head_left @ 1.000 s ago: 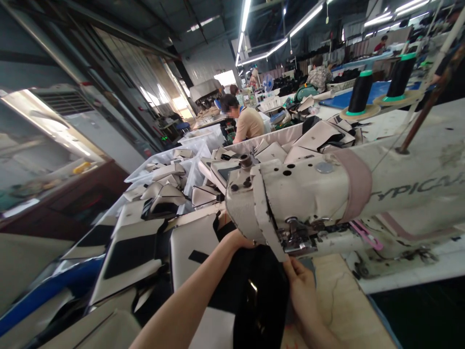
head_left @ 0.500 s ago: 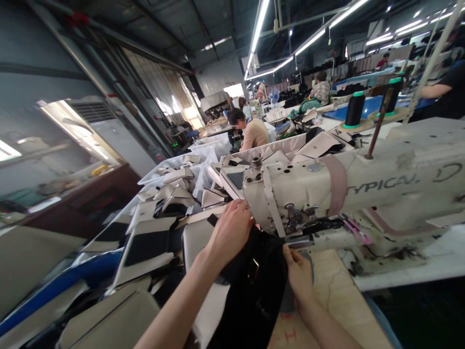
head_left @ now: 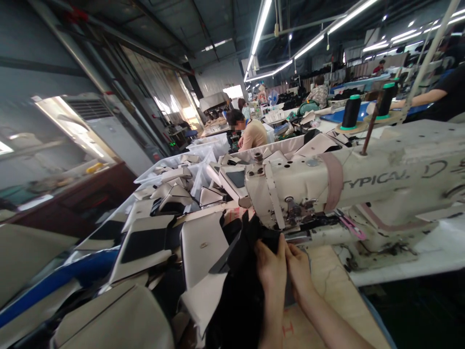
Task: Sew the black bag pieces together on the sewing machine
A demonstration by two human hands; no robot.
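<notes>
Left hand (head_left: 271,267) shifted rightward; pale board (head_left: 329,278) below, lights (head_left: 260,28) overhead.

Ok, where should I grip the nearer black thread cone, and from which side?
Grip the nearer cone around its middle, probably from the picture's left: it stands upright, narrowing toward its green top, while the rusty rod and second cone stand to its right.

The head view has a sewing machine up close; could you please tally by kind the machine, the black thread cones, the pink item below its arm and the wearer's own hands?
Sewing machine: 1
Black thread cones: 2 (front cone, rear cone)
Pink item: 1
Wearer's hands: 2 (left hand, right hand)
Total: 6
</notes>
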